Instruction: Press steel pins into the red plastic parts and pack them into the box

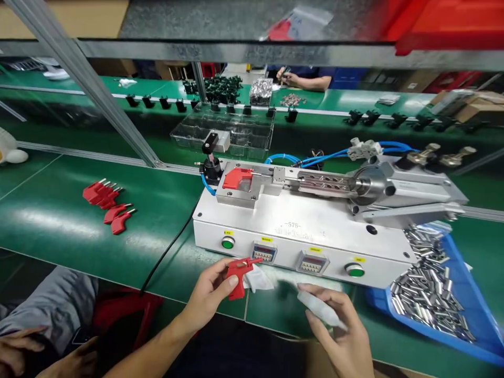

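The left hand's (208,294) fingers are pinched around a red gun-shaped piece (235,281), its narrow tip toward two o'clock. A white cloth (260,278) shows just beside it at three. The right hand (348,328) curls, thumb and fingers slightly parted with a white wad (321,308) between them. From the held piece, another red piece (232,178) sits in the machine (252,216) at twelve o'clock; more red pieces (104,195) lie on the counter (51,210) at ten. A blue tray (478,302) of metal tubes (427,291) stands near the right hand, between two and three.

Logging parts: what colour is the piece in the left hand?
The piece is red, seen best in the head view.
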A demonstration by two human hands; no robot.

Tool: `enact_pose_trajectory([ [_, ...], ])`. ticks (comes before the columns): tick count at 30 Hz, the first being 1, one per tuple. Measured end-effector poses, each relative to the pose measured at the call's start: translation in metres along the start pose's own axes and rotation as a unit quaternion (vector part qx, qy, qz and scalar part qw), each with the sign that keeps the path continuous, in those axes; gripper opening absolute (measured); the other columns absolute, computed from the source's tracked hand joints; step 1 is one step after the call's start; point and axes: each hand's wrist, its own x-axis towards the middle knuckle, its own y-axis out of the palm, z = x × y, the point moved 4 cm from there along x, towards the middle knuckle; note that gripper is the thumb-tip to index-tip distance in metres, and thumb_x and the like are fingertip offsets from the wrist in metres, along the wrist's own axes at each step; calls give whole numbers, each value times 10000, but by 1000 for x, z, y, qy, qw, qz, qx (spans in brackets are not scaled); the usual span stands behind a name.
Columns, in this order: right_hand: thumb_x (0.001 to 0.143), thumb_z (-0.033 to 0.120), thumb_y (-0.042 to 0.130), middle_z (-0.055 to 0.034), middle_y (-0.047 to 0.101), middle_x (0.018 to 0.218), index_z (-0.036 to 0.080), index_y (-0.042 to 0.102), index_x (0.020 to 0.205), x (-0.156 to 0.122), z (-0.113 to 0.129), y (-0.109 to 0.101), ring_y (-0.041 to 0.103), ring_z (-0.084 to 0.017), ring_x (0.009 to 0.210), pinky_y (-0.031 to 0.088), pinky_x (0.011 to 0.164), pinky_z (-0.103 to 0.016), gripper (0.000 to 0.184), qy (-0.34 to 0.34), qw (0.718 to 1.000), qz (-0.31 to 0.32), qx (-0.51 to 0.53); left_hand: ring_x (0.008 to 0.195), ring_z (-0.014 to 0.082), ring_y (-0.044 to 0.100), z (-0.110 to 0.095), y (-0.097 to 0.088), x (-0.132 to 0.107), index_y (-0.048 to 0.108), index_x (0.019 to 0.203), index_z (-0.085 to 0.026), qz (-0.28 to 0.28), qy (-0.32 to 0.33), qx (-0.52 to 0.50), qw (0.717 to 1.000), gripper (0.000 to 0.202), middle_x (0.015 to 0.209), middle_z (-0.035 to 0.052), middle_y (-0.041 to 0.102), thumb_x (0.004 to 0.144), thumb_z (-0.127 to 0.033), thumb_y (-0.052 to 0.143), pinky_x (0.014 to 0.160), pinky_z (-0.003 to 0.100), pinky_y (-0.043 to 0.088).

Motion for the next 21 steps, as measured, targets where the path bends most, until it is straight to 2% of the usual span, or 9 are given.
enact_pose_trajectory([
  [2,955,471,729,-78,756,950,257,651,1047,0,12,8,724,-242,847,584,730,-325,247,12,998,1,54,861,219,695,-3,2,-2,779,1123,-170,-4,6,5,1000,383,998,83,768,935,-503,767,770,276,588],
  [6,929,572,723,-29,650,742,220,686,1000,8,24,24,599,-182,598,507,562,-300,361,25,984,-75,162,779,189,675,-9,7,-7,778,1118,-169,-8,11,26,1000,342,952,72,762,946,-465,762,695,246,572],
  [8,915,585,724,-7,593,684,214,677,954,10,24,29,537,-159,532,453,510,-285,377,37,978,-103,180,752,175,669,-14,12,-9,778,1109,-178,-6,17,43,999,298,939,62,760,956,-433,754,676,233,565],
  [11,907,601,709,-5,555,666,210,661,896,6,22,27,486,-152,516,396,485,-280,394,50,983,-139,106,763,180,695,-23,19,-12,772,1112,-196,6,34,66,997,245,930,51,765,972,-393,736,703,241,584],
  [14,913,608,691,-9,549,667,211,655,860,-2,24,21,458,-151,521,368,481,-281,402,32,987,-157,28,793,187,720,-28,24,-12,763,1110,-209,23,62,88,994,192,948,46,773,984,-347,717,744,252,603],
  [18,926,583,711,-1,564,653,215,676,853,-2,35,21,464,-148,516,375,486,-279,376,-5,988,-156,-6,833,175,735,-28,24,-12,752,1142,-228,26,84,108,990,167,985,34,782,983,-257,707,778,231,604],
  [21,941,562,716,-2,587,664,219,686,870,2,43,24,482,-148,520,381,485,-280,352,-13,988,-151,-10,775,164,720,-27,22,-12,750,1143,-216,20,85,119,989,173,933,31,776,978,-235,706,742,221,602],
])
